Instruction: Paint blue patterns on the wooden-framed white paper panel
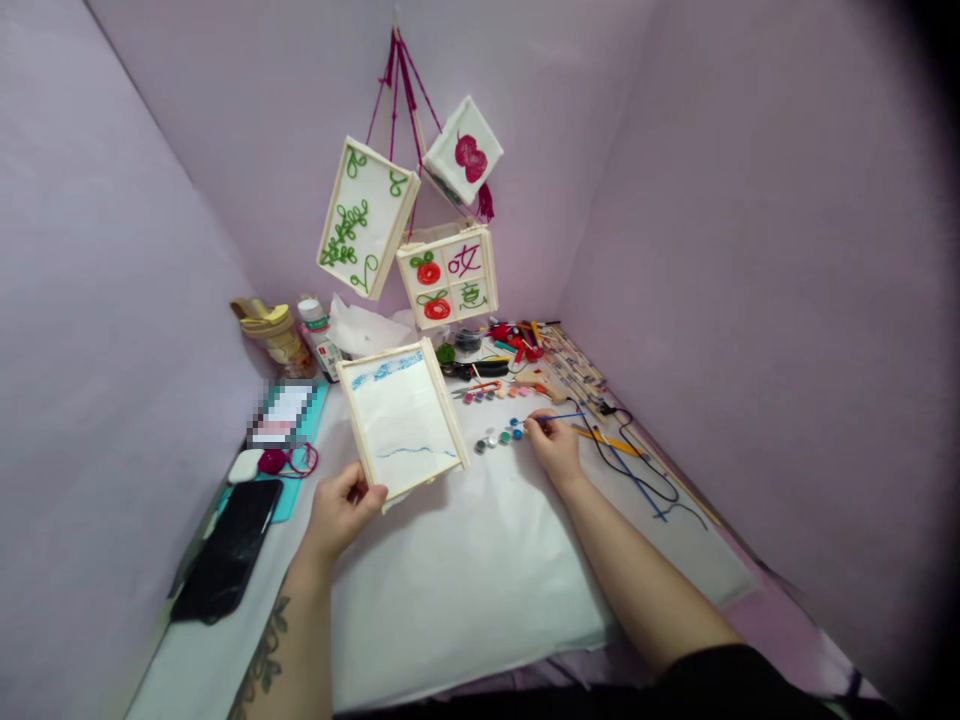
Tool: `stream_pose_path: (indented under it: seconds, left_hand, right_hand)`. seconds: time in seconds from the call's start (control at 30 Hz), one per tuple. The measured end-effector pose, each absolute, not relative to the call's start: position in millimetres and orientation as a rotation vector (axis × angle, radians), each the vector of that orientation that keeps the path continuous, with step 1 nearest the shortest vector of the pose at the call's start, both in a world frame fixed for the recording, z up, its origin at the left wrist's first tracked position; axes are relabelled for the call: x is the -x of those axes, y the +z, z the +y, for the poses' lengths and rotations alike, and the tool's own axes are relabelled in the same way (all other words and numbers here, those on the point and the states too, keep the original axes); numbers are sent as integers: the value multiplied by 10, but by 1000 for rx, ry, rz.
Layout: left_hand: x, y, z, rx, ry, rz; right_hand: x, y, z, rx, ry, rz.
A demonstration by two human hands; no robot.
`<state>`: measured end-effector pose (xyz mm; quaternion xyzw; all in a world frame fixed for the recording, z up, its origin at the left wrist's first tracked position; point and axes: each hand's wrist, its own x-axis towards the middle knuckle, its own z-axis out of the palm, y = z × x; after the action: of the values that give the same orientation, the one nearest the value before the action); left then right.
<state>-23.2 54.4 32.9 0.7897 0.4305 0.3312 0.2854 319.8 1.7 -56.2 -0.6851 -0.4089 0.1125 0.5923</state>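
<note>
My left hand is closed on the lower left corner of a wooden-framed white panel, which is tilted up above the table. Blue paint runs along the panel's top edge, and a thin blue wavy line crosses its lower part. My right hand pinches a thin blue paintbrush, whose handle points to the right. Its tip end is at a small pot of blue paint; I cannot tell whether it touches the paint. Other small paint pots lie just left of this hand.
Decorated framed lanterns hang on purple cords at the back. At left lie a black phone, a jar and a white bottle. Black-handled pliers, a black cable, an orange-yellow pencil and wooden sticks lie back and right.
</note>
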Motion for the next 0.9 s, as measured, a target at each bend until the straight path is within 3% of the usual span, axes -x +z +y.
stream_pose_path:
  seconds: [0.5,0.7,0.9]
  left_hand:
    - [208,363,507,-2055,886,1145]
    - [223,350,509,-2054,874,1123]
    - [231,331,510,-2047,868,1127]
  right_hand:
    - [-3111,-392,-76,1429,269,-679]
    - [-2480,65,-351,1085,396,-682]
    - [-1894,195,-377,1202,514,-959]
